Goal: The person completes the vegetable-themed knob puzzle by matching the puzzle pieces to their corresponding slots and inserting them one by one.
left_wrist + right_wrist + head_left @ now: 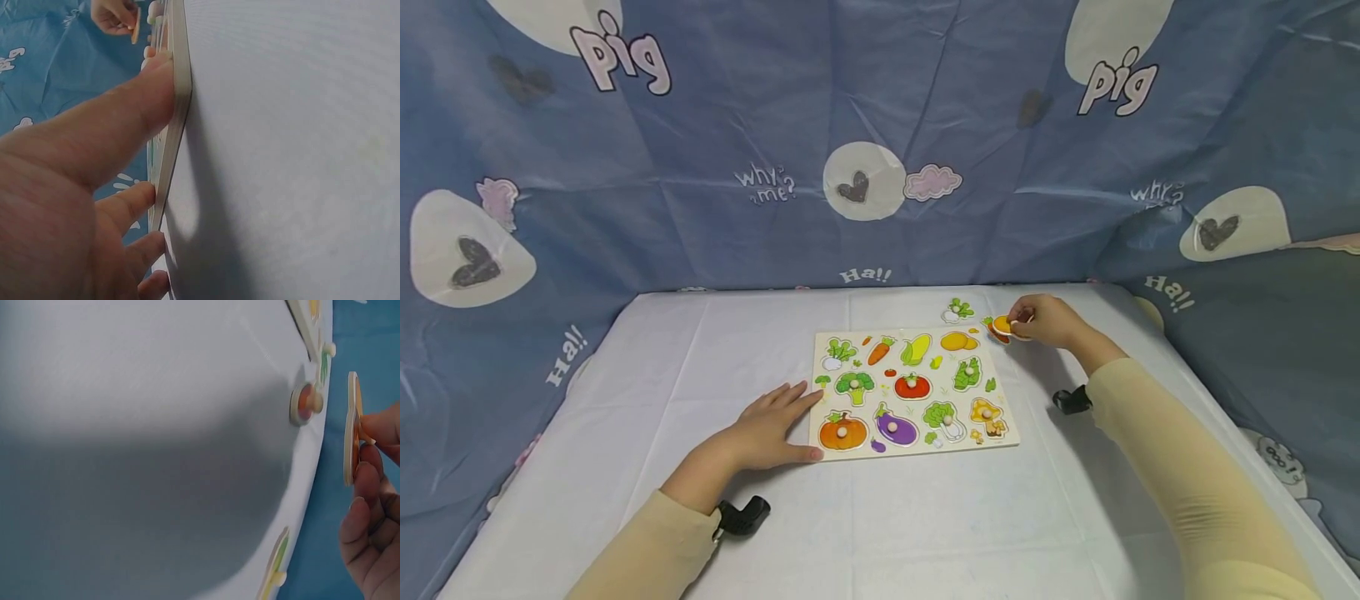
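Note:
A wooden vegetable puzzle board (880, 408) lies flat on the table. My left hand (778, 429) rests at its left edge with fingers spread, the thumb (134, 112) on the near corner. Pumpkin (831, 435), eggplant (901, 432), tomato and other knobbed pieces sit in the two lower rows. The top row shows only printed pictures. Beyond the board's far right corner, my right hand (1043, 321) pinches a yellow-orange potato piece (350, 437) by its knob, above the table. Below it lies a carrot piece (303, 405); a radish piece (957, 312) lies to its left.
A yellow-green piece (275, 565) with a knob lies on the table in the right wrist view. White cloth covers the table (925, 517). A blue printed curtain (790, 225) rises behind and at both sides. Each wrist wears a black camera mount (743, 515).

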Motion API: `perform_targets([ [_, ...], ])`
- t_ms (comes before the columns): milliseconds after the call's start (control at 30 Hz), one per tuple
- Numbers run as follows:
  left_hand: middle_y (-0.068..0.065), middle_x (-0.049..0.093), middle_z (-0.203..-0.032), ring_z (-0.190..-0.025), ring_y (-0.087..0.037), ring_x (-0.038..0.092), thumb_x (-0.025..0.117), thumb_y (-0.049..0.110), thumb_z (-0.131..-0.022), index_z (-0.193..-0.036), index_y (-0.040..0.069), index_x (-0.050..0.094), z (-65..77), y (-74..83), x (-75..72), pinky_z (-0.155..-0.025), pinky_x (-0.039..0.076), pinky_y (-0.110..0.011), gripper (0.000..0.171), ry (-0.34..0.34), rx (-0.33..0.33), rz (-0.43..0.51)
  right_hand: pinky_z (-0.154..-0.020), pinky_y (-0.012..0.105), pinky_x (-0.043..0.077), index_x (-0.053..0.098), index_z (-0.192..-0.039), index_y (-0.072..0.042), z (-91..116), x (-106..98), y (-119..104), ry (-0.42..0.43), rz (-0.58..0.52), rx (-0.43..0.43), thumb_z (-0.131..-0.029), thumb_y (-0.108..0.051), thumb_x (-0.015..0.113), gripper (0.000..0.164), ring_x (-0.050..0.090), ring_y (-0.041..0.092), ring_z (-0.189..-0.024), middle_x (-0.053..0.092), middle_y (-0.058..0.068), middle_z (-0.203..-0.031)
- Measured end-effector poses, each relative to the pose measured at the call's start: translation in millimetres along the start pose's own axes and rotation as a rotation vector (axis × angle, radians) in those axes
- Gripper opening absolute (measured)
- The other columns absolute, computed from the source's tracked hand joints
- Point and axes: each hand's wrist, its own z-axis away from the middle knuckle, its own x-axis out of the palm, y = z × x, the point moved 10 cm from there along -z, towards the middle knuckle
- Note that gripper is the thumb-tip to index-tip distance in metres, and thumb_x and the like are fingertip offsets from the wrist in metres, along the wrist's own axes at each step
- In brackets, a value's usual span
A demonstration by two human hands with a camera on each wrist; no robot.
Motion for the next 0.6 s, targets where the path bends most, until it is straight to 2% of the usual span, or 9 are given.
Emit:
perform_targets([
  [333, -0.018, 0.023, -0.164, -0.149, -0.045, 0.015, 0.073, 0.062, -0.081, -0.157, 0.016, 0.036, -0.8, -0.3, 0.4, -0.116, 0.013, -0.066, 0.096, -0.001, 0.005, 0.002, -0.070, 0.034, 0.049, 0.070, -0.103, -0.008, -3.0, 13.6, -21.7, -0.072, -0.032, -0.030, -0.092, -0.014, 0.071, 0.013, 0.058, 0.022, -0.080, 0.068, 0.006, -0.094],
  [600, -0.018, 0.023, -0.164, -0.149, -0.045, 0.016, 0.073, 0.062, -0.080, -0.156, 0.016, 0.036, -1.8, -2.6, 2.0, -0.116, 0.013, -0.066, 0.097, 0.004, 0.002, -0.002, -0.068, 0.032, 0.051, 0.069, -0.101, -0.007, -9.4, 29.4, -43.3, -0.116, -0.082, -0.095, -0.092, -0.010, 0.072, 0.009, 0.058, 0.022, -0.081, 0.067, 0.007, -0.094],
])
